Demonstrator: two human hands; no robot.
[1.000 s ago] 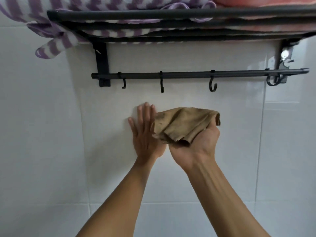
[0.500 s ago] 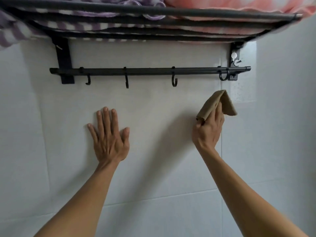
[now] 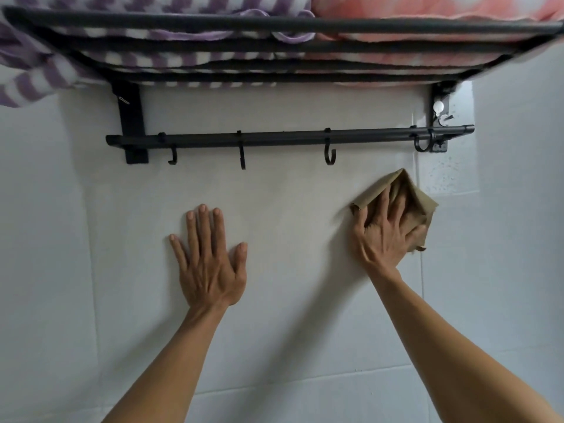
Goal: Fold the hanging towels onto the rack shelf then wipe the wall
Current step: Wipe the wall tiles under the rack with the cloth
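Note:
A black rack shelf [image 3: 274,24] is fixed high on the white tiled wall [image 3: 290,190]. On it lie a purple-and-white striped towel [image 3: 128,4], whose corner droops off the left end, and a pink towel [image 3: 427,7] on the right. My right hand [image 3: 381,236] presses a crumpled tan cloth [image 3: 418,203] flat against the wall, below the right end of the hook bar. My left hand [image 3: 210,264] rests flat on the wall with fingers spread, holding nothing, below the bar's middle.
A black bar [image 3: 287,137] with several hooks runs under the shelf, with nothing hanging on it. Water droplets [image 3: 442,172] speckle the tile right of the cloth. A grout line [image 3: 305,383] crosses the wall below my forearms.
My right hand took the cloth away from my left hand to the right and now flattens it on the wall. My left hand stays flat on the wall.

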